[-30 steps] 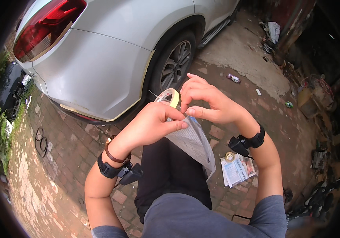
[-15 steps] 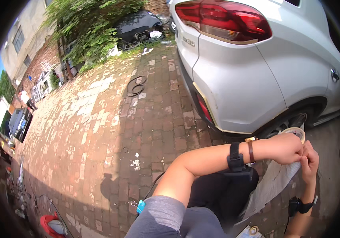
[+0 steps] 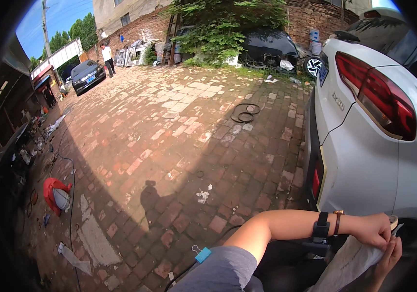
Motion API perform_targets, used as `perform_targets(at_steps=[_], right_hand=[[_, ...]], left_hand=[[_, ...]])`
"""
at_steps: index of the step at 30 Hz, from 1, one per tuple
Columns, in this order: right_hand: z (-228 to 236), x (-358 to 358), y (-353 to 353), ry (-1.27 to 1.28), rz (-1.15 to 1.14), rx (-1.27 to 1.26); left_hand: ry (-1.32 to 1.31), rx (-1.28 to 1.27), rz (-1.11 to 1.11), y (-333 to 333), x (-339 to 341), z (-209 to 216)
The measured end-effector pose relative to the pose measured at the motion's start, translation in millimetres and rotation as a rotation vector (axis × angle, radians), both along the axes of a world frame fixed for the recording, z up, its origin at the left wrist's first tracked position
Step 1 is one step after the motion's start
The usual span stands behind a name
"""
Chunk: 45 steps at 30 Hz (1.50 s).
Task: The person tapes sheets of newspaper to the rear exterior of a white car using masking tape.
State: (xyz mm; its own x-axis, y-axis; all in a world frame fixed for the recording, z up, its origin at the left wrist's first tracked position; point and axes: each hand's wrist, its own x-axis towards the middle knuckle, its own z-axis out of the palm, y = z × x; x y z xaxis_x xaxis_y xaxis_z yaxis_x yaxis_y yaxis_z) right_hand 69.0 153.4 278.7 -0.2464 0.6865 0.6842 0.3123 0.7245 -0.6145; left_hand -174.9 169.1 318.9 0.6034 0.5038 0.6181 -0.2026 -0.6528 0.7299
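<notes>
My left hand (image 3: 375,230) is closed at the lower right, its forearm reaching across in front of me. A roll of masking tape (image 3: 394,223) shows behind its knuckles, apparently in its grip. My right hand (image 3: 390,256) is closed just below, pinching the top edge of a whitish sheet of paper (image 3: 347,263). Both hands meet at that edge, and the sheet hangs down toward my lap. Beyond them stands a white car (image 3: 359,180), with pale tape along the edges of its red tail light (image 3: 388,100) and lower red reflector (image 3: 318,177).
Loops of black hose or cable (image 3: 245,113) lie on the brick paving (image 3: 179,160). A red and white object (image 3: 58,196) is at the left beside a long cable. Farther off are a dark car (image 3: 87,76), a standing person (image 3: 107,59) and leafy bushes (image 3: 218,34).
My view has swung left and up, so the car and both hands sit farther right and the hands lower. The hands still grip the tape roll and sheet close together.
</notes>
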Motion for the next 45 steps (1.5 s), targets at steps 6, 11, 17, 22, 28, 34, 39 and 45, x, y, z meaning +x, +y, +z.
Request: perform_targets(at_steps=[6,11,17,22,28,34,39,45], right_hand=[[51.6,-15.3,-24.4,-0.194,-0.195,0.127],[116.8,-57.9,-19.0,-0.354,-0.216,0.27],[174.2,-30.7,-17.8,-0.537,-0.272,0.106],[188.2,3.1,41.2,-0.586,-0.285,-0.067],[195.1,17.3,108.1,-0.37,-0.279,-0.056],[123.7,45.9,198.2,-0.355,-0.426,-0.092],[91.6,47.4,225.3,-0.248,-0.481,-0.098],[77.7,70.1,231.4,-0.309,-0.519,0.001]], left_hand=[[0.121,0.117,-0.005,7.7,-11.9,18.0],[0.266,-0.08,0.004,27.4,-73.5,16.4],[0.319,-0.196,0.128,53.4,-91.1,66.9],[0.292,-0.098,0.334,88.1,-101.8,131.0],[0.385,0.192,0.52,128.3,-88.9,184.4],[0.376,1.099,1.184,156.5,-30.5,128.1],[0.551,1.24,0.819,184.4,24.1,53.1],[0.525,1.147,0.851,228.5,54.4,11.0]])
